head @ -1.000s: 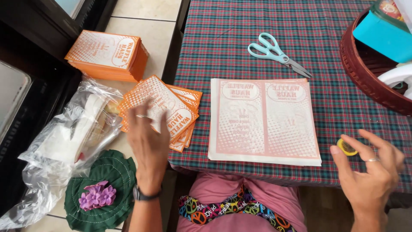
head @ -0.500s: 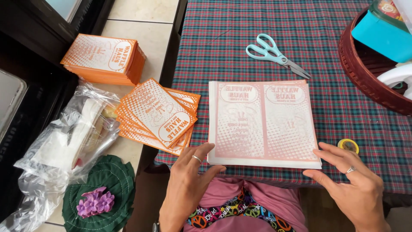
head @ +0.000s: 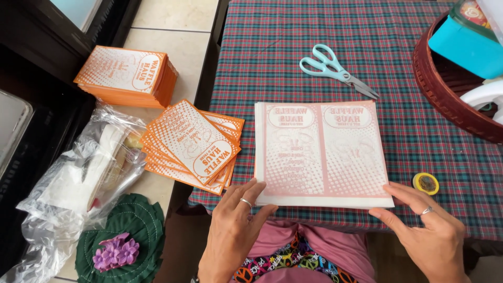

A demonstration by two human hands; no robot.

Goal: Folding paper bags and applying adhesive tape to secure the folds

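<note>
The stack of pale printed sheets (head: pixel 322 154) lies flat at the near edge of the surface (head: pixel 445 152), right in front of me, its long axis running left to right along that edge. Both my hands sit at its near side. My left hand (head: pixel 236 230) has its fingertips laid on the near-left corner of the stack, fingers spread and flat, pinching nothing. My right hand (head: pixel 427 230) touches the near-right corner, fingers loosely extended, likewise closed on nothing. So the stack lies just ahead of both grips, toward the far edge, and the 2 hands bracket its near long side about evenly; neither is clearly nearer.

The small yellow roll of tape (head: pixel 425 183) rests just beyond my right hand, near the same edge. The scissors (head: pixel 338 71) lie well beyond the stack, toward the far side. Off the left edge of the surface, a fanned pile of orange printed cards (head: pixel 191 147) sits on a lower ledge, close to my left hand.
</note>
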